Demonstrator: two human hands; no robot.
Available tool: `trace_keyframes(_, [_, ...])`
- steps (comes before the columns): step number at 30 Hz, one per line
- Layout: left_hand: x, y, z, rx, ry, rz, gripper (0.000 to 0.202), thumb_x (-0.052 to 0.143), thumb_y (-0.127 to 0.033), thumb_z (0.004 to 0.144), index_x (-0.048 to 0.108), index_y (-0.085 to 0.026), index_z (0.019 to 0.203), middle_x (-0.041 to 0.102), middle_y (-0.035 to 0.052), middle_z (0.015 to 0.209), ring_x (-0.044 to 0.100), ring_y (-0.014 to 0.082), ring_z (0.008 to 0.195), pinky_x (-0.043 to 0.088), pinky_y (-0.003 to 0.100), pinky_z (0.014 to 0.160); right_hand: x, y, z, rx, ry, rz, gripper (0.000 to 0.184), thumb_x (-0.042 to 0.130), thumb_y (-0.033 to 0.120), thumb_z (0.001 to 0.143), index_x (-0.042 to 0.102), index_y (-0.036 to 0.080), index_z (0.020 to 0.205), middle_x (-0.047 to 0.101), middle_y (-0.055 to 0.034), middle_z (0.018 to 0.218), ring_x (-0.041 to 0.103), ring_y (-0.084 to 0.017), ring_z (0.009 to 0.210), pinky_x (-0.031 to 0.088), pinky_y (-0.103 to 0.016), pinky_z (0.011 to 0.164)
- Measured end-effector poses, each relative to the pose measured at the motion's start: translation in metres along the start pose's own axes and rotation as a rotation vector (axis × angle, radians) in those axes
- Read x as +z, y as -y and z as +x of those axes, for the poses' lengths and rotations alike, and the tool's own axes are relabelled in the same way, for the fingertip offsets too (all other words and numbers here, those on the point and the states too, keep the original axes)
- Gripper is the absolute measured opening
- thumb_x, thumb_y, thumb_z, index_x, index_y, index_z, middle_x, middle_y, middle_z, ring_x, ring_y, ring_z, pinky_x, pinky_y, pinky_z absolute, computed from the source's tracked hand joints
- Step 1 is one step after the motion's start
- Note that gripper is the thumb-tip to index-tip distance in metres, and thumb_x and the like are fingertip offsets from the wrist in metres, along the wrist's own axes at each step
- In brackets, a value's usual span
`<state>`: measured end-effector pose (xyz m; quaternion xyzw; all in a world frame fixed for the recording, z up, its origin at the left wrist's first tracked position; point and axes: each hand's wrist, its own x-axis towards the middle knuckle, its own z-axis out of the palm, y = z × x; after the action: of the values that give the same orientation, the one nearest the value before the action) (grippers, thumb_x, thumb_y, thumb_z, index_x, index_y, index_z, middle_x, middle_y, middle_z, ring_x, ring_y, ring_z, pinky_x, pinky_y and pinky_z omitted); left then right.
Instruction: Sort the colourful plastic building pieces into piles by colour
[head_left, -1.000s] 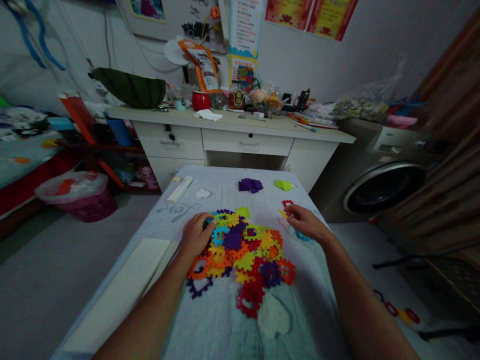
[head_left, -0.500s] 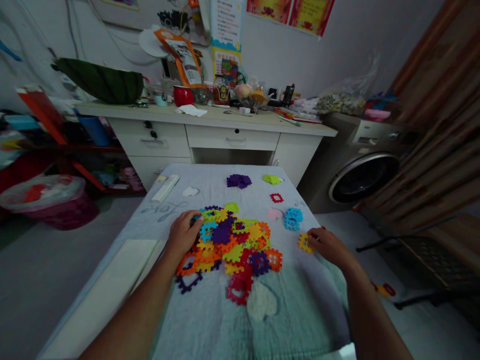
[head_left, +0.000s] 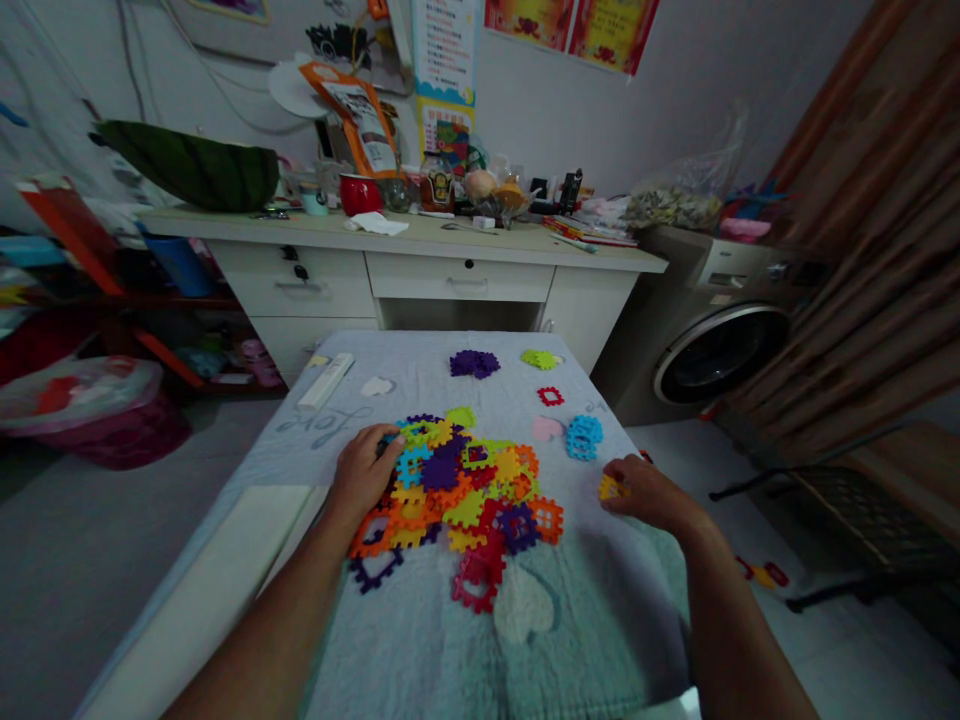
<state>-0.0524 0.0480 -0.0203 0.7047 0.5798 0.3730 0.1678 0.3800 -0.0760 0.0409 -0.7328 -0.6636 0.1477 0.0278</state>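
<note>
A heap of notched plastic interlocking tiles [head_left: 442, 466] in several colours lies on the cloth-covered table. My left hand [head_left: 365, 468] rests against the heap's left edge, thumb and fingers parted beside a dark blue piece, with no clear grip on it. Over on the right, my right hand [head_left: 643, 490] has its fingers and thumb around a yellow interlocking tile [head_left: 613, 487], partly hidden under the fingers. Just beyond that hand is a small stack of blue tiles [head_left: 583, 437]. A red square tile [head_left: 550, 396] lies farther back.
Purple tiles [head_left: 474, 364] and green tiles [head_left: 539, 358] sit near the table's far end. A white box [head_left: 326, 382] is at the far left. Behind stands a cluttered white desk [head_left: 465, 275], with a washing machine [head_left: 720, 330] to its right. A chair [head_left: 847, 500] is at right.
My right hand has shifted slightly left and closed over the yellow tile, covering more of it. My left hand stays at the heap, and the view has tilted a little.
</note>
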Motion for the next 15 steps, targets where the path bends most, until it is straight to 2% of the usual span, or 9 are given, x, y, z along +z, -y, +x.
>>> trace_keyframes(2, [0.000, 0.001, 0.000, -0.004, 0.000, 0.000, 0.038, 0.045, -0.050, 0.085, 0.066, -0.022, 0.101, 0.066, 0.0064, 0.108, 0.060, 0.0243, 0.105, 0.045, 0.039, 0.097, -0.007, 0.002, 0.009, 0.010, -0.008, -0.011, 0.045, 0.071, 0.039, 0.072, 0.065, 0.018, 0.110, 0.062, -0.0126, 0.108, 0.059, -0.026, 0.099, 0.043, -0.035, 0.090])
trace_keyframes(5, [0.002, 0.004, 0.000, -0.007, -0.001, 0.007, 0.039, 0.045, -0.050, 0.086, 0.065, -0.021, 0.101, 0.066, 0.0067, 0.109, 0.060, 0.0241, 0.105, 0.045, 0.039, 0.097, -0.013, 0.010, 0.032, 0.000, -0.087, -0.055, 0.056, 0.068, 0.042, 0.076, 0.058, 0.014, 0.124, 0.060, -0.0170, 0.121, 0.056, -0.029, 0.112, 0.039, -0.038, 0.098])
trace_keyframes(8, [0.003, 0.005, 0.001, -0.006, 0.005, 0.009, 0.038, 0.044, -0.049, 0.086, 0.065, -0.021, 0.101, 0.066, 0.0070, 0.109, 0.059, 0.0241, 0.106, 0.045, 0.039, 0.097, -0.007, 0.017, 0.057, -0.011, -0.200, -0.100, 0.068, 0.068, 0.042, 0.076, 0.048, 0.011, 0.133, 0.051, -0.0206, 0.136, 0.046, -0.032, 0.127, 0.032, -0.043, 0.106])
trace_keyframes(10, [0.003, 0.005, 0.000, -0.003, 0.006, 0.001, 0.038, 0.044, -0.049, 0.086, 0.065, -0.021, 0.102, 0.065, 0.0073, 0.109, 0.059, 0.0241, 0.106, 0.044, 0.039, 0.098, -0.001, 0.018, 0.070, -0.009, -0.230, -0.109, 0.071, 0.070, 0.043, 0.075, 0.046, 0.012, 0.134, 0.048, -0.0204, 0.140, 0.044, -0.032, 0.130, 0.031, -0.044, 0.107])
trace_keyframes(15, [0.002, 0.002, 0.000, -0.002, 0.000, -0.013, 0.039, 0.045, -0.050, 0.086, 0.065, -0.021, 0.102, 0.065, 0.0074, 0.108, 0.059, 0.0242, 0.105, 0.043, 0.040, 0.099, 0.009, 0.016, 0.084, -0.016, -0.209, -0.100, 0.055, 0.069, 0.041, 0.076, 0.056, 0.015, 0.123, 0.059, -0.0170, 0.127, 0.052, -0.029, 0.121, 0.035, -0.040, 0.103])
